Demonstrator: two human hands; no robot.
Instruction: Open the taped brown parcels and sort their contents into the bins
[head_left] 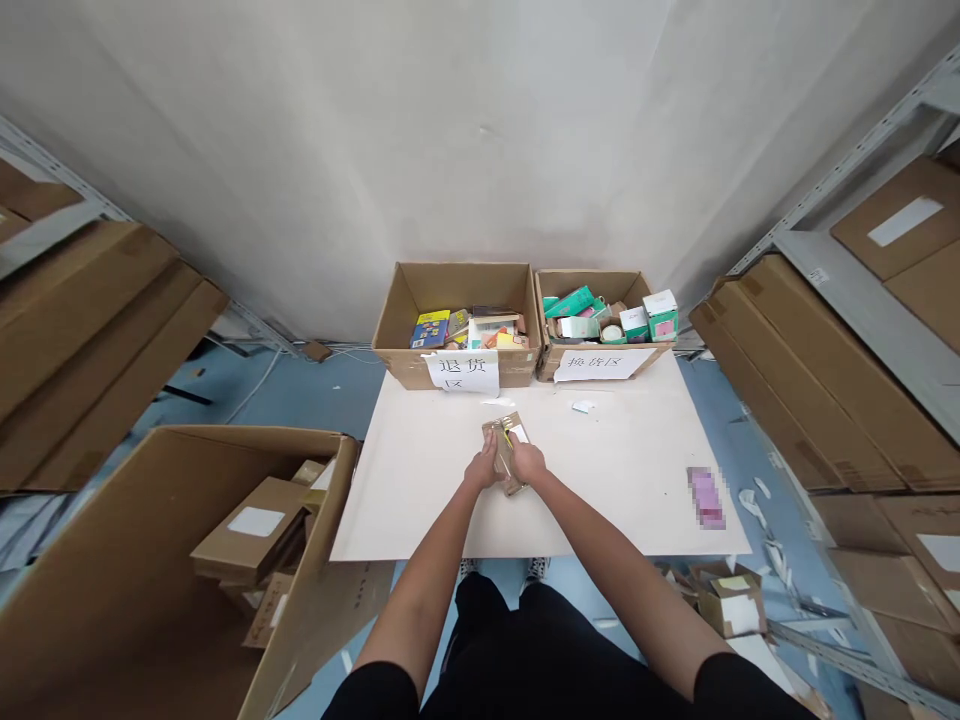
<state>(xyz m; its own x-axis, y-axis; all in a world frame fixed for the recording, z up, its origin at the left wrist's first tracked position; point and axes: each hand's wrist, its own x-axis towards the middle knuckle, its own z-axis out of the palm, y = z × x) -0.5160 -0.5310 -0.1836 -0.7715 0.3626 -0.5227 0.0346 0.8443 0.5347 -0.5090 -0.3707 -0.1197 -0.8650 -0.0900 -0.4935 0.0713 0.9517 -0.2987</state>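
On the table (420, 480), the cardboard box (505, 460), pointed lengthwise forward (far end slightly leftward), is clasped from its left by the left hand (484, 463), a small yellow item (510, 437) by the equally near right hand (527, 461).

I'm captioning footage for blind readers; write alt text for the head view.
A person's left hand holds a small brown package at a white table, the right hand apparently holding something yellow against it. Two open cartons of small boxes stand behind.
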